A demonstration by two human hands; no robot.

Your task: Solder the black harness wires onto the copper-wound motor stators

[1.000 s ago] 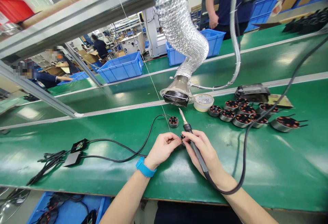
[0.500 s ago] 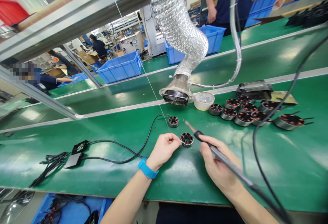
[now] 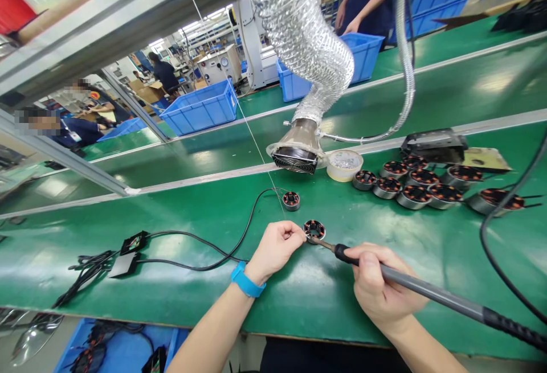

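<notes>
My right hand (image 3: 387,285) grips a grey soldering iron (image 3: 427,289). Its tip touches the near left edge of a ring-shaped motor stator (image 3: 315,230), which has a metal rim and copper coils and lies flat on the green bench. My left hand (image 3: 280,248), with a blue band on its wrist, is closed in a pinch at the left side of that stator. A thin solder wire (image 3: 256,144) runs down from above to the pinched fingers, which hide its end. A second stator (image 3: 291,200) sits just behind, with a black cable (image 3: 250,222) leading to it.
Several stators (image 3: 414,195) cluster at the right beside a round tub (image 3: 344,166). A fume hood (image 3: 297,154) on a foil duct hangs over the bench. Two small black boxes with cables (image 3: 123,266) lie at left. Blue crates (image 3: 200,112) and other people are beyond.
My right hand has lowered the soldering iron and swung its tip onto the stator's near edge. My left hand keeps its pinch beside the stator.
</notes>
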